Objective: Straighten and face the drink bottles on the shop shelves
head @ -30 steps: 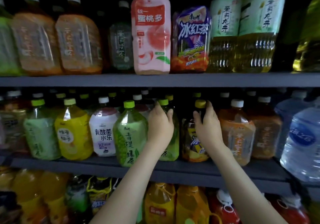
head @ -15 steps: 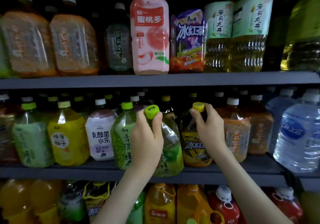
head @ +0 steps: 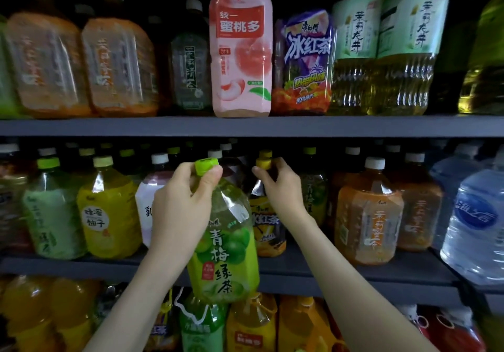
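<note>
My left hand (head: 181,204) grips a green plum-tea bottle (head: 226,245) by its neck, just under the green cap. The bottle is off the middle shelf (head: 354,270), in front of its edge, with the label facing me. My right hand (head: 282,185) holds the neck of a yellow-capped iced-tea bottle (head: 268,229) that stands on the middle shelf right behind the green one. Other drink bottles line this shelf on both sides.
A pink peach drink (head: 241,49) and a purple iced-tea bottle (head: 302,62) stand on the upper shelf (head: 245,125). Big water bottles (head: 474,223) fill the right end of the middle shelf. Orange and red bottles (head: 253,324) crowd the bottom row.
My left hand has pulled the green plum-tea bottle forward off the shelf and turned its label toward me. My right hand has stayed on the yellow-capped bottle's neck.
</note>
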Available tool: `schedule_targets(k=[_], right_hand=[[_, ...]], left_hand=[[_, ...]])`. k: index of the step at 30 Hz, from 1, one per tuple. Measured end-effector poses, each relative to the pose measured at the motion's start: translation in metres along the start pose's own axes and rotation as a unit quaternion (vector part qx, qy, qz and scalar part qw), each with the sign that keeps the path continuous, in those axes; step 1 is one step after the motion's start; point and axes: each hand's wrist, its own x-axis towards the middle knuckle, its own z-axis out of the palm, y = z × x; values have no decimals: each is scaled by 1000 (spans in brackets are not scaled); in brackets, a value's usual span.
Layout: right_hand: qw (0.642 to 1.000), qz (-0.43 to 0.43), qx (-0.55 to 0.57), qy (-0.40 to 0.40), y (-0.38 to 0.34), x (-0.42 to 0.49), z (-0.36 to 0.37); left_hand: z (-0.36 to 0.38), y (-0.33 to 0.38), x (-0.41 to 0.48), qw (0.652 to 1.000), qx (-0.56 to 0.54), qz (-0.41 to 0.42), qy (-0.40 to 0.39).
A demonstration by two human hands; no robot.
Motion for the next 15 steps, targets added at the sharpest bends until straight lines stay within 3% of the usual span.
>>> schedule_targets(k=[4,7,9,12,15], right_hand=[[994,-6,-103,-28,11,-6,-5],[1000,-13,10,3,10,-46,-27],[989,6,117,-87,8,-74,-46],[963,45,126,-235,2,-99,-70],[973,62,71,-209,2,-108,-90]], left_hand=[[12,0,-2,1000,4,-6,-13],[21,4,-5,999,22,2,-39],[30,8,-7,998,9,9,-54],[46,19,-13,997,-29,11,-69],[65,29,-20,995,-64,15,-79]])
